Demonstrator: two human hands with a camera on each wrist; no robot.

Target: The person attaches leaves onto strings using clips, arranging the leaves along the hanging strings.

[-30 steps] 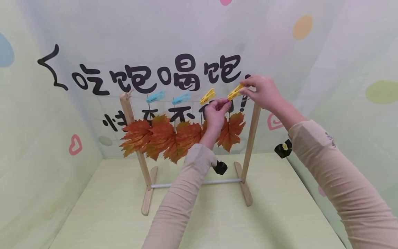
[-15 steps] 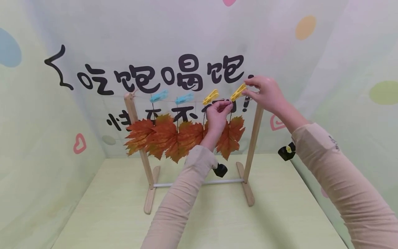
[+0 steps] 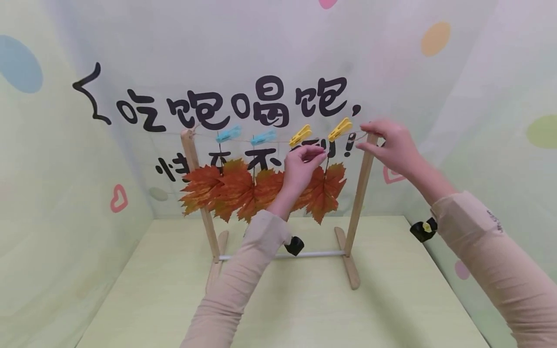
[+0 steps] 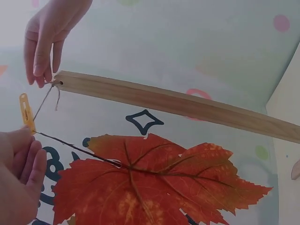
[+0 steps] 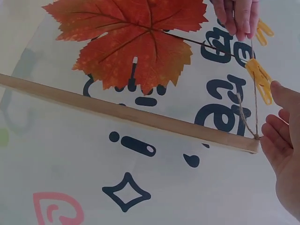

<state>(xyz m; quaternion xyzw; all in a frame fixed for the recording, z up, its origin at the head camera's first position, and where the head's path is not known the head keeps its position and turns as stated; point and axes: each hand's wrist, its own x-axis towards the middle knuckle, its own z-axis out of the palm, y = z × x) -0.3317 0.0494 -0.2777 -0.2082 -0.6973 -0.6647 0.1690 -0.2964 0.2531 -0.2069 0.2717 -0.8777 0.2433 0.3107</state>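
My right hand (image 3: 393,145) has let go of the rightmost yellow clothespin (image 3: 340,129) and is beside the top of the right wooden post (image 3: 363,188), thumb and fingers apart. That clothespin sits on the twine (image 5: 256,108) and clips the thin dark stem of an orange-red maple leaf (image 3: 325,191), which hangs below. My left hand (image 3: 299,169) is just left of this stem, fingers loosely bent with nothing seen between them. Another yellow clothespin (image 3: 300,135) and two light-blue clothespins, one (image 3: 263,137) nearer the middle, are on the twine farther left. Leaves (image 3: 232,188) overlap below them, partly hidden by my left hand.
The wooden stand has a left post (image 3: 197,193), flat feet (image 3: 348,270) and a white bottom rod (image 3: 313,254). It stands on a pale table (image 3: 304,309). Close behind hangs a printed cloth backdrop (image 3: 243,43) with black lettering; cloth walls flank both sides.
My right hand has released the yellow clothespin and moved right to the post top. My left fingers have drawn slightly away from the clothespin. The clothespin and leaf stay hanging.
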